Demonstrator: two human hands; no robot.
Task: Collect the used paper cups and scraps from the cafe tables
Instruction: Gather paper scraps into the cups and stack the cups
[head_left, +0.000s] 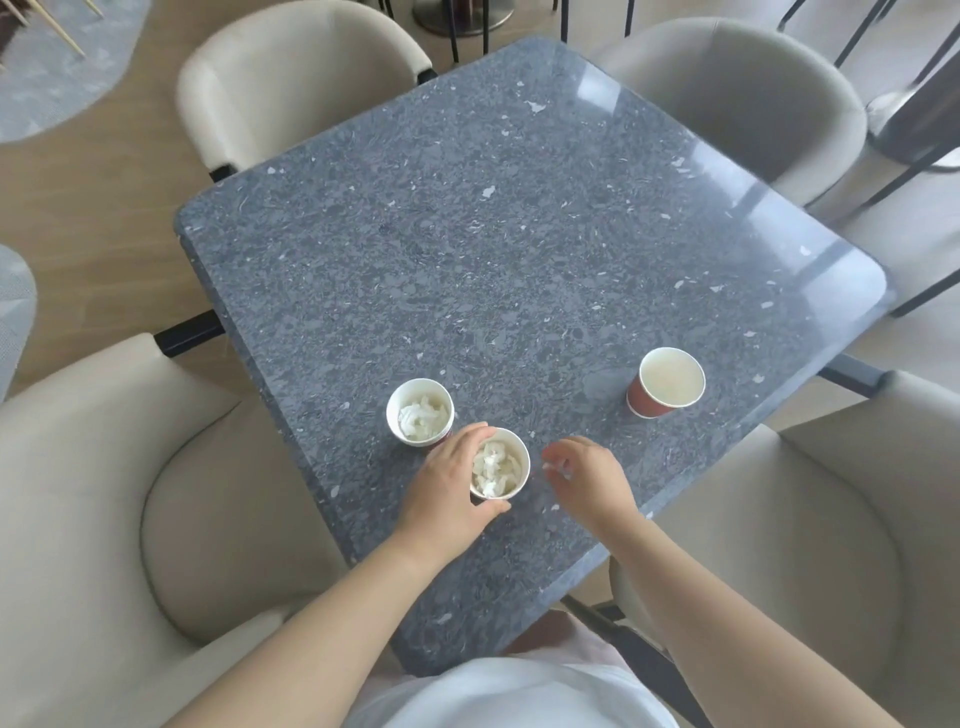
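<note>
Three paper cups stand on the grey speckled table (519, 218). My left hand (447, 493) wraps around the nearest cup (501, 465), which holds crumpled white paper scraps. A second cup (421, 413) with white scraps stands just behind it to the left. A red cup (665, 384) with nothing visible inside stands apart to the right. My right hand (587, 475) hovers just right of the held cup, fingers curled around a small white scrap (561, 470).
Beige padded chairs surround the table: one at near left (130, 493), one at near right (831, 519), and two at the far side (291, 78), (743, 93). Black table legs stick out at the left and right edges.
</note>
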